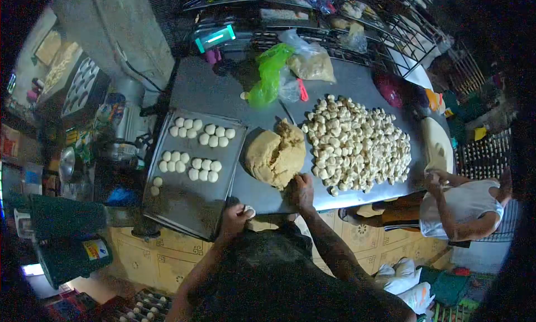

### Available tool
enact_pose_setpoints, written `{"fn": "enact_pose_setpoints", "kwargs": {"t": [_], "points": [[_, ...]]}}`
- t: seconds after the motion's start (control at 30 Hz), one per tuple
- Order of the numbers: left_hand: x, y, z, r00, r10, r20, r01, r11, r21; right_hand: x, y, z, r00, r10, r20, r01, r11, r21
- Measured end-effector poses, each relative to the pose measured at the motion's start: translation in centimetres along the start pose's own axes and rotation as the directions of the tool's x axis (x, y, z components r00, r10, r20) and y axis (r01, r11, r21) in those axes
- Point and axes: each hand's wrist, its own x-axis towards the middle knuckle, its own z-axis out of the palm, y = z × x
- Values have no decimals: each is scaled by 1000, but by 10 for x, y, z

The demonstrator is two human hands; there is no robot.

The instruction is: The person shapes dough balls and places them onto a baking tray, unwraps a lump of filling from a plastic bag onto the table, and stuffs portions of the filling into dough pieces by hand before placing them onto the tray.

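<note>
My left hand point(233, 220) is closed around a small white dough piece point(249, 212) at the table's near edge, beside the tray corner. My right hand point(303, 192) has its fingers curled against the lower right side of a large mound of tan paste point(273, 157); the fingertips are partly hidden. The mound is cracked, with a lump rising at its top. To its left, a dark metal tray point(187, 202) bears rounded white dough balls point(205, 170) in small groups. On the right spreads a large heap of small dough pieces point(357, 143).
Green point(271, 70) and clear plastic bags lie at the back of the table. A co-worker point(463, 207) stands at the right end, hands near a long slab of dough point(437, 146). A pillar point(139, 37) rises at the left; white sacks point(402, 277) sit on the floor.
</note>
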Motion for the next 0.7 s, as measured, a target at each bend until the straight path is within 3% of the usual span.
{"fn": "enact_pose_setpoints", "kwargs": {"t": [0.07, 0.17, 0.23, 0.37, 0.43, 0.47, 0.53, 0.63, 0.7], "points": [[2, -17, -5, 992, 56, 114, -78, 976, 201, -2, 6, -2, 998, -11, 55, 12, 1000, -21], [5, -10, -2, 996, 25, 84, -40, 982, 183, 0, 15, -8, 988, -35, 153, 43, 998, -45], [13, -2, 6, 998, 17, 61, -28, 984, 174, 5, 22, -14, 970, -136, 201, 132, 991, 34], [18, 8, 31, 980, 200, -13, -196, 969, 154, 13, 36, -16, 922, -315, 225, 310, 949, 58], [18, 3, 48, 994, 86, -66, -76, 986, 146, 13, 50, -10, 897, -380, 226, 378, 924, 53], [19, -1, 56, 995, 28, -92, -15, 990, 138, 13, 61, -5, 886, -356, 297, 314, 932, 179], [32, -32, 72, 993, 54, -107, -32, 979, 201, 18, 79, 0, 831, -338, 442, 154, 903, 402], [35, -49, 92, 988, 97, -123, -51, 942, 331, 30, 94, -8, 764, -410, 498, 289, 908, 304], [12, 8, 114, 963, -7, -268, 37, 994, 107, 33, 92, -19, 728, -438, 528, 353, 899, 258]]}}
